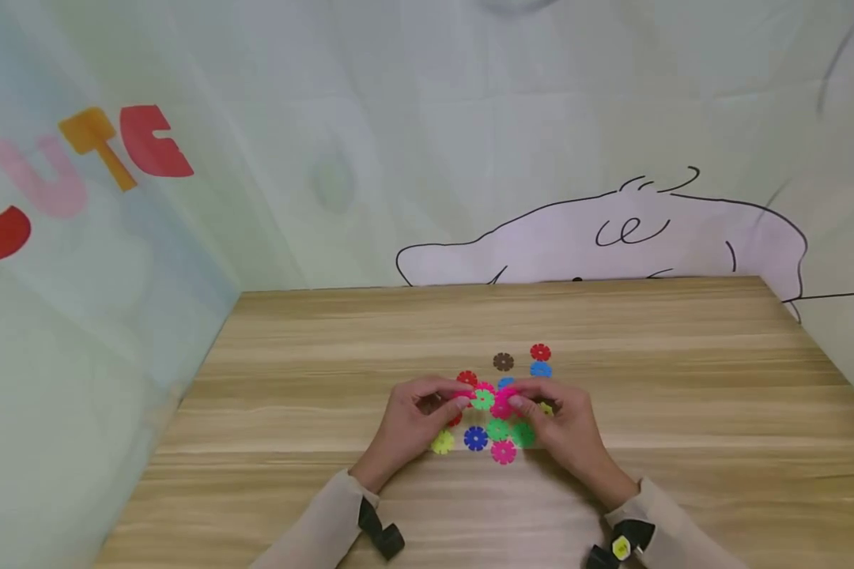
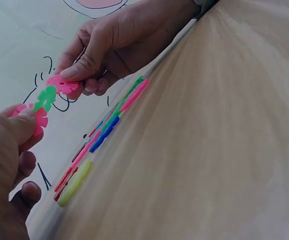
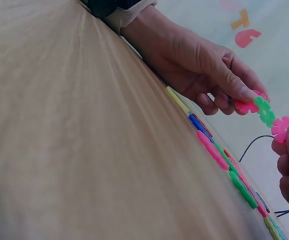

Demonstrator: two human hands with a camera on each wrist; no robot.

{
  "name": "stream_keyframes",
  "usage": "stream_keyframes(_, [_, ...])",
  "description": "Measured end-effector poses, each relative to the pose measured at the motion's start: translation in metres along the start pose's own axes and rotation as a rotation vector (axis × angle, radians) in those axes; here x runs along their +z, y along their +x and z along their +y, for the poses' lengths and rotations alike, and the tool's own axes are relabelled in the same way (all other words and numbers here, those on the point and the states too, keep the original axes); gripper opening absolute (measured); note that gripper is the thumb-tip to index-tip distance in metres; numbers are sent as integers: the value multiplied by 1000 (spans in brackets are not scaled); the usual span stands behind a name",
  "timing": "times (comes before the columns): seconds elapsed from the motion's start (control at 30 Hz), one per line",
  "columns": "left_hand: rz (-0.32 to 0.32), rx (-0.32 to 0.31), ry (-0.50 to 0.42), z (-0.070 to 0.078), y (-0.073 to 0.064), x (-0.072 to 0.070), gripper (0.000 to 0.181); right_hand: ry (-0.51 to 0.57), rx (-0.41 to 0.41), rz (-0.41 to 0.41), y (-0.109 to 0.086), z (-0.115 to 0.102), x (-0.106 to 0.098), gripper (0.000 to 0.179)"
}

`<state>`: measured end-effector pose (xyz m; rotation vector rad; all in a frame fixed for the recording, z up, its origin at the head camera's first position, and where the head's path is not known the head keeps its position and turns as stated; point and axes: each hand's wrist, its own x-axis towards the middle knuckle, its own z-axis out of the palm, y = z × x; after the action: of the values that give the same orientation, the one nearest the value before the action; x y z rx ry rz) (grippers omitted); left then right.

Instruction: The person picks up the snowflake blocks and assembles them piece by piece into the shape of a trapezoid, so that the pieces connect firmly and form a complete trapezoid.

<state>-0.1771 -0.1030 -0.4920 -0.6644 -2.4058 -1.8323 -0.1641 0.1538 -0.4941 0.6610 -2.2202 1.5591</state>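
Between the two hands, raised above the table, is a short chain of notched plastic snowflake discs. My left hand (image 1: 416, 419) pinches a pink disc (image 2: 40, 121) between thumb and finger at one end. At the other end my right hand (image 1: 565, 423) pinches a second pink disc (image 3: 283, 128). A light green disc (image 1: 482, 399) sits between them, joined to the pink ones and turned at an angle to them. Under the hands lie loose discs: yellow (image 1: 443, 442), dark blue (image 1: 476, 438), pink (image 1: 503, 452) and green (image 1: 523, 434).
Farther back on the wooden table (image 1: 313, 348) lie a brown disc (image 1: 503, 362), a red disc (image 1: 540, 352) and a light blue disc (image 1: 541, 370). Another red disc (image 1: 466, 378) is beside the left fingers. A printed cloth backdrop (image 1: 327, 197) stands behind the table's far edge.
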Motion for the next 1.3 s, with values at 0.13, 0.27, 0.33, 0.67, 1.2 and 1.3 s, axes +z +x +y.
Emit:
stream_keyframes(0.13, [-1, -2, 5, 1, 1, 1, 15, -16, 5, 0, -1, -1, 1, 20])
stream_keyframes(0.27, [1, -1, 12, 2, 0, 1, 15, -41, -6, -12, -1, -1, 1, 20])
stream_keyframes(0.33, [1, 4, 13, 2, 1, 1, 15, -45, -17, -20, -1, -1, 1, 20])
stream_keyframes(0.67, [-24, 37, -27, 1, 1, 2, 13, 15, -20, -44, 1, -1, 2, 19])
stream_keyframes(1.2, [-54, 91, -70, 8, -4, 15, 7, 158, 65, -19, 1, -1, 5, 17])
stream_keyframes(1.3, [-46, 81, -59, 8, -3, 15, 8, 143, 70, -7, 1, -1, 5, 16])
